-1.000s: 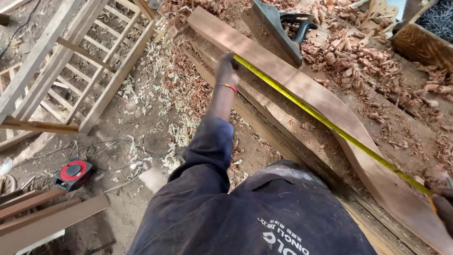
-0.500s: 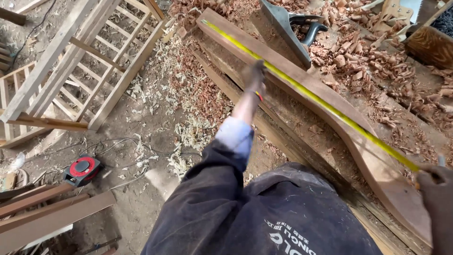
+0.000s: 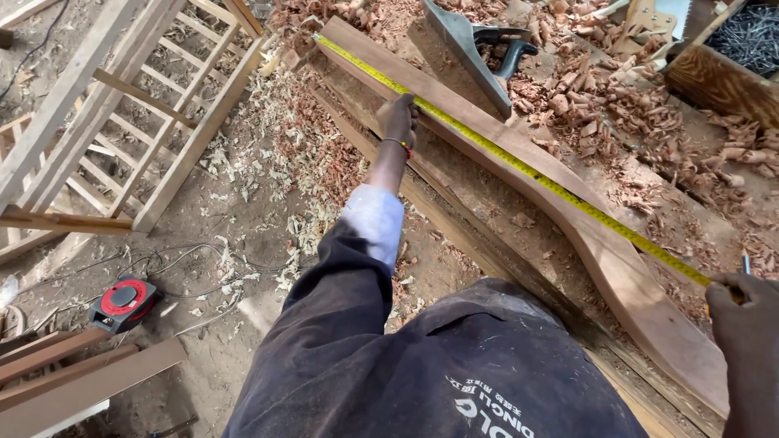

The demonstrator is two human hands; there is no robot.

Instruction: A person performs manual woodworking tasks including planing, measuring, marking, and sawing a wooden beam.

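Head view: we're pinning yellow tape measure [image 3: 519, 166] flat along curved plank [image 3: 568, 219], running 11 to 4 o'clock. Left hand [image 3: 399, 118] fingers pressing tape mid-plank; right hand [image 3: 742, 312] clenched gripping tape, keeping it taut, straight.

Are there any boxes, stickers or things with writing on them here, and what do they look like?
Yellow tape measure: long strip with small black marks, stretched along the curved brown board.
White print: on the person's dark garment, bottom centre.
Wooden box: top right, holding dark nails.
No screens or signs.
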